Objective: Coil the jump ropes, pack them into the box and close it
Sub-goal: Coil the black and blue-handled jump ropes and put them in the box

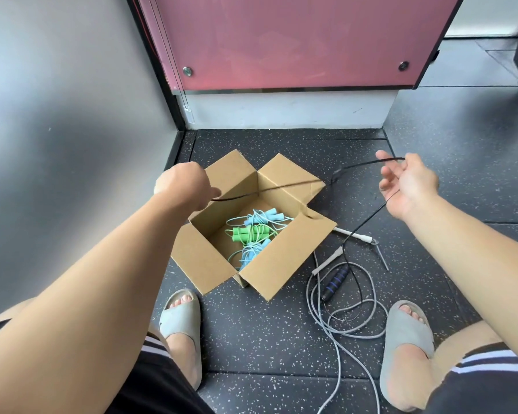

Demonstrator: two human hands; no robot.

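- Your left hand [181, 186], left of centre in the frame, hangs over the box's far-left flap. Its fingers are curled round one end of the black jump rope [281, 188]. I judge that this grip anchors the line so the other hand can lay loops against it.
- The cardboard box [269, 273] stands on the floor [251, 339] at centre with all four flaps folded outward, so the mouth is open for dropping bundles in. Inside lie a green rope [245, 233] and light blue ropes [257, 216], already bundled.
- The black cord runs taut from your left fist, across the box's upper right corner, to the upper right of the frame. Keeping it stretched probably stops kinks before it is wound.
- Your right hand [407, 186], at right, is palm up with the fingers spread wide. The cord lies over the fingertips and drops past the heel of the palm, so this hand serves as a peg rather than a clamp.
- Below it, at lower right, the cord falls to its black and blue handle [335, 282] on the floor, just beside the box. A grey rope [341, 324] with white handles [353, 234] sprawls loose there, not yet coiled.
- Most of the job remains: two ropes to pack, then the flaps to close.
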